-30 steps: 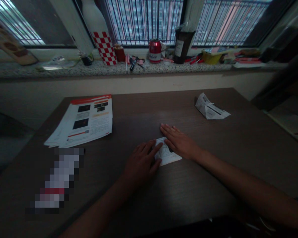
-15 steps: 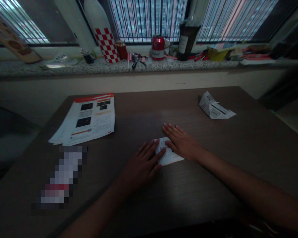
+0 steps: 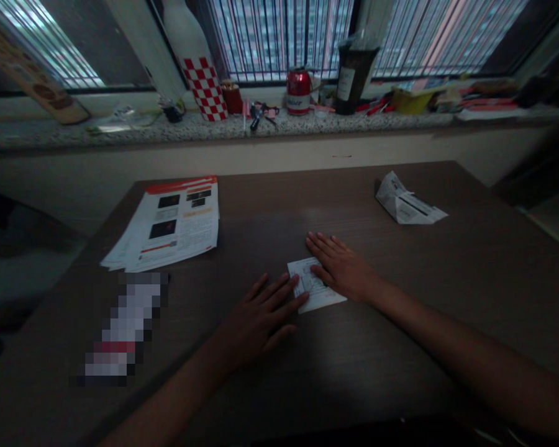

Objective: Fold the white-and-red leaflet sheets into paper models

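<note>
A small printed sheet of paper point(image 3: 314, 297), possibly folded, lies flat on the brown table point(image 3: 270, 205) in front of me. My right hand point(image 3: 342, 267) rests on its upper right part, palm down with the fingers stretched out past the paper's far edge. At the paper's left edge is my left hand point(image 3: 261, 316), fingers spread, a few fingertips over the paper. Whether those fingertips press on it I cannot tell. Neither hand grips anything. Part of the print is hidden under the right hand.
A stack of printed sheets point(image 3: 181, 217) lies at the table's back left, with a blurred-out oblong item point(image 3: 125, 323) nearer me. A folded printed paper point(image 3: 407, 208) stands at the back right. The windowsill point(image 3: 135, 133) holds a red can point(image 3: 299, 93), a checkered bottle point(image 3: 205, 87) and clutter.
My left hand has drawn back a little to the left and its fingers have spread, so more of the paper's left edge shows. The right hand stays in place on the paper.
</note>
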The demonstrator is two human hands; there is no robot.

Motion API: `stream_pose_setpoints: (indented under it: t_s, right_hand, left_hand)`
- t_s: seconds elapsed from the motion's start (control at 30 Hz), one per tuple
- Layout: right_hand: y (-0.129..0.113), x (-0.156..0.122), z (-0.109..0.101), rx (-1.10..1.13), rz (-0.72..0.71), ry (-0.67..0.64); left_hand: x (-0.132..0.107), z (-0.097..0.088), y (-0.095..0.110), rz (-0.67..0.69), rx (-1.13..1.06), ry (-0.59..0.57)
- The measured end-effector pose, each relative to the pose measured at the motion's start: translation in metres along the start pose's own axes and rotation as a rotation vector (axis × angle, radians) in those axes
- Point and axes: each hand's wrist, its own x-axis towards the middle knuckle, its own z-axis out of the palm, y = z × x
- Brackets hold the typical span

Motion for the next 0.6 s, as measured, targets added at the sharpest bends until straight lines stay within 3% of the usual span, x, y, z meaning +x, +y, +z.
stream_pose_setpoints:
  t_s: [0.2, 0.4, 0.6]
  right_hand:
    - [0.001, 0.0, 0.004, -0.012, 0.003, 0.008]
    - [0.002, 0.002, 0.006, -0.001, 0.001, 0.023]
    - [0.0, 0.001, 0.005, 0.0, -0.009, 0.036]
  left_hand:
    - [0.004, 0.0, 0.0, 0.0, 0.027, 0.001]
    - [-0.007, 0.001, 0.001, 0.059, 0.014, 0.049]
    - [-0.012, -0.004, 0.004, 0.029, 0.053, 0.015]
